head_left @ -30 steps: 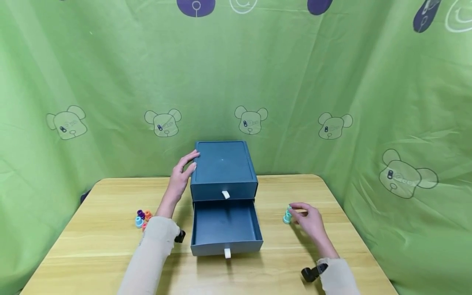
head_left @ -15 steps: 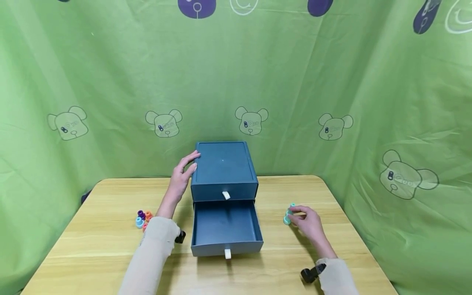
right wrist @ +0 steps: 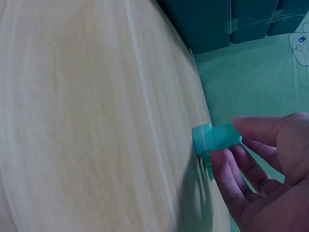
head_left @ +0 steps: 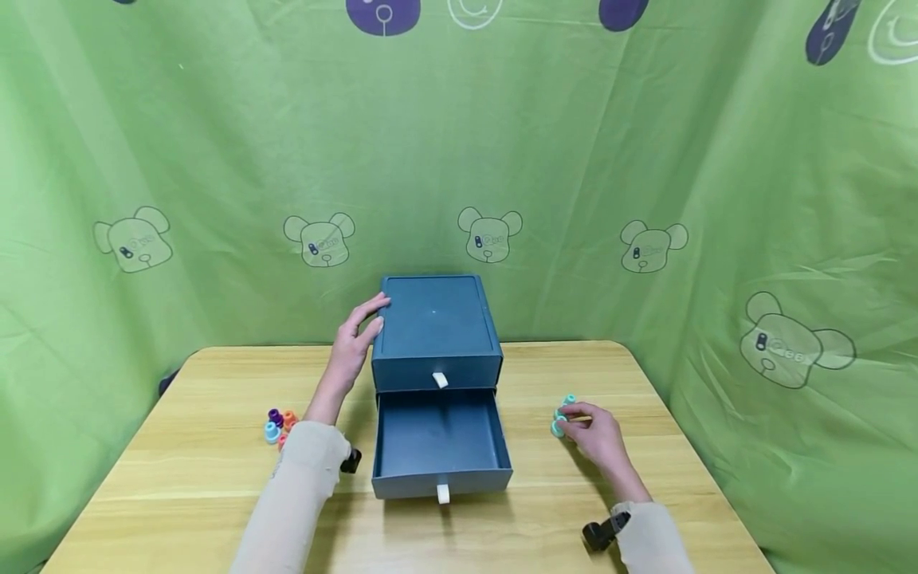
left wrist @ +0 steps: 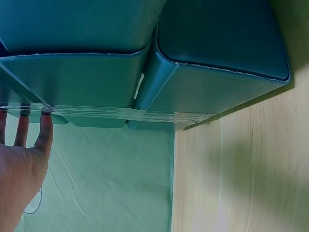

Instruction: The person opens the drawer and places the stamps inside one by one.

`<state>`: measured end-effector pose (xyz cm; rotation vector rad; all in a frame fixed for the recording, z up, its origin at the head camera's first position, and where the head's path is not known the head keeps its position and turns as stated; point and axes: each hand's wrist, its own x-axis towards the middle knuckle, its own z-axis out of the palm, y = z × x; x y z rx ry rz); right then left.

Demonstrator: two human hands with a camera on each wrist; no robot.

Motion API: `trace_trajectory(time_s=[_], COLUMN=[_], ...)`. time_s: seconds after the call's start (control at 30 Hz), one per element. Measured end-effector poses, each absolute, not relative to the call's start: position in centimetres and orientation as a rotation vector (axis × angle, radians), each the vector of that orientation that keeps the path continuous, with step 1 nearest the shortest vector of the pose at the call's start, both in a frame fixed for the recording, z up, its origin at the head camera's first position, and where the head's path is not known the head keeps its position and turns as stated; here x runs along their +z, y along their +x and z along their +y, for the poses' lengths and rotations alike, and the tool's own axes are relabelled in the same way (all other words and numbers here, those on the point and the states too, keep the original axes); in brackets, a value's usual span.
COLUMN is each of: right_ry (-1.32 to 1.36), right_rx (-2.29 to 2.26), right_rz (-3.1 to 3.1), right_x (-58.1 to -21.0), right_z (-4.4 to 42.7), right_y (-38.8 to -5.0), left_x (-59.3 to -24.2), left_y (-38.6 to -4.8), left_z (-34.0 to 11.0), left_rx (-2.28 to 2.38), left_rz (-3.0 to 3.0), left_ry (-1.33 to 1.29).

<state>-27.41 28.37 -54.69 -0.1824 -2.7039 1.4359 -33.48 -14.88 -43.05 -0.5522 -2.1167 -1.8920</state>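
My left hand (head_left: 347,349) rests on the upper left edge of a dark blue two-drawer box (head_left: 433,317). In the left wrist view, its fingers (left wrist: 44,133) press straight against the box's side, beside clear tape. The lower drawer (head_left: 439,482) is pulled out and looks bare inside. At the right of the table, my right hand (head_left: 601,437) pinches a small teal stepped peg (right wrist: 212,137) between thumb and fingers. The peg's wide base is down at the tabletop. Another teal peg (head_left: 570,399) stands just behind it, partly hidden by the fingers.
Several small coloured pegs (head_left: 273,430), purple, orange, light blue and pink, stand left of the left forearm, which partly covers them. White pull tabs (head_left: 443,494) stick out from the drawer fronts. A green curtain (head_left: 559,159) surrounds the wooden table (head_left: 172,462).
My right hand has shifted slightly left and down onto the nearer teal peg, uncovering the farther one. The left hand, box and drawer have stayed in place.
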Motion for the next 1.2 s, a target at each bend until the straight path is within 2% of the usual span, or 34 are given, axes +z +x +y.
trace_trajectory(time_s=[0.6, 1.2], right_ry=[-0.146, -0.165], right_rx=[1.314, 1.456], right_rz=[-2.712, -2.634], right_x=[-54.4, -52.0], right_z=[28.0, 27.6], right_y=[-27.2, -26.3], left_x=[-43.1, -43.2], left_y=[-33.4, -33.7], left_z=[-14.8, -14.9], left_rx=[-1.885, -1.872], left_rz=[-2.106, -2.091], left_ry=[-0.55, -0.57])
